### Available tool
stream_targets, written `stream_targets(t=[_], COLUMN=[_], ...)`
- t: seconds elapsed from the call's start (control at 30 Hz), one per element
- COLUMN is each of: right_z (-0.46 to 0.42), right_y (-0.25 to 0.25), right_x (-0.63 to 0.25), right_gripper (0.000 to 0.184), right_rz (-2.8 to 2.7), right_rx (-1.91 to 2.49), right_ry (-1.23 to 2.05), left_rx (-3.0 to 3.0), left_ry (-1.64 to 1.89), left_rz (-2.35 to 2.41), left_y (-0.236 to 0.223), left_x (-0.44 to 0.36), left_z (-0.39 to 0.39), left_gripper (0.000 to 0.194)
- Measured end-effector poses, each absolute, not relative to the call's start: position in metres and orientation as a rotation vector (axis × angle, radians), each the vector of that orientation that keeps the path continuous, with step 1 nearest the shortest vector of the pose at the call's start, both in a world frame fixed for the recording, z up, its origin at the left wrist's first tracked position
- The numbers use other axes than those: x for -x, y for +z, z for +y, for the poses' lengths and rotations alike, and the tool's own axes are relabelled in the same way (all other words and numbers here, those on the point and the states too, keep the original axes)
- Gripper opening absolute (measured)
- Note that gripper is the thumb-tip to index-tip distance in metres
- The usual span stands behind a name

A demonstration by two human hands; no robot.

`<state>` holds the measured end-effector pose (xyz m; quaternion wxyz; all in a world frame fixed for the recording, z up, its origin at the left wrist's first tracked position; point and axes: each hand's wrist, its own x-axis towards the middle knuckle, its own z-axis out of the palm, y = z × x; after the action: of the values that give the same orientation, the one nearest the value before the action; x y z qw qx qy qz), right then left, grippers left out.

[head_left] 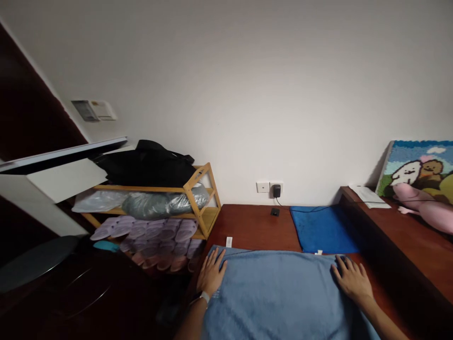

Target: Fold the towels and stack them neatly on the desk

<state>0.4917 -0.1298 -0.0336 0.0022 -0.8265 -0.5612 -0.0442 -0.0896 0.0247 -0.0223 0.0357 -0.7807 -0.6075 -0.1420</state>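
Observation:
A light blue towel [279,293] lies spread over the reddish wooden surface [255,226] in front of me. My left hand [211,274] rests flat on the towel's far left corner, fingers stretched out. My right hand [352,278] lies flat on its far right corner, fingers apart. A small white label [229,242] sticks out at the towel's far left edge. Neither hand grips anything.
A darker blue mat [323,229] lies beyond the towel. A charger [276,191] sits in a wall socket with a cable. A wooden rack [198,198] at left holds a black bag, wrapped bundles and several slippers. A cartoon picture [421,167] and pink plush toy [423,203] stand at right.

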Motion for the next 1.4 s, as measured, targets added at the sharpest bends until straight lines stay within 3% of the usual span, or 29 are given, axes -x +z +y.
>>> stream_targets(t=[0.43,0.63,0.77,0.9,1.13,1.4], right_z=[-0.128,-0.124,-0.123,-0.124,-0.123,-0.122], right_y=[-0.047,-0.039,-0.036,-0.031,-0.031,-0.029], right_x=[-0.471,-0.465,-0.464,-0.462,-0.462,-0.459], right_gripper=[0.078,0.074,0.072,0.072,0.07,0.071], right_rz=[-1.595,-1.558,-1.562,-1.57,-1.564,-1.534], right_rx=[2.598,2.626,2.63,2.645,2.63,2.588], right_ry=[0.005,0.007,0.035,0.044,0.021,0.06], left_rx=[2.381,2.383,2.415,2.519,2.677,2.711], left_ry=[-0.397,-0.174,-0.216,-0.342,-0.497,-0.671], left_rz=[-1.923,-2.053,-1.95,-1.757,-1.587,-1.557], left_y=[-0.019,0.006,0.041,0.06,0.032,0.002], left_x=[0.084,0.077,0.06,-0.006,-0.158,-0.168], left_z=[0.023,0.027,0.019,0.001,-0.024,-0.037], left_gripper=[0.055,0.059,0.05,0.038,0.044,0.048])
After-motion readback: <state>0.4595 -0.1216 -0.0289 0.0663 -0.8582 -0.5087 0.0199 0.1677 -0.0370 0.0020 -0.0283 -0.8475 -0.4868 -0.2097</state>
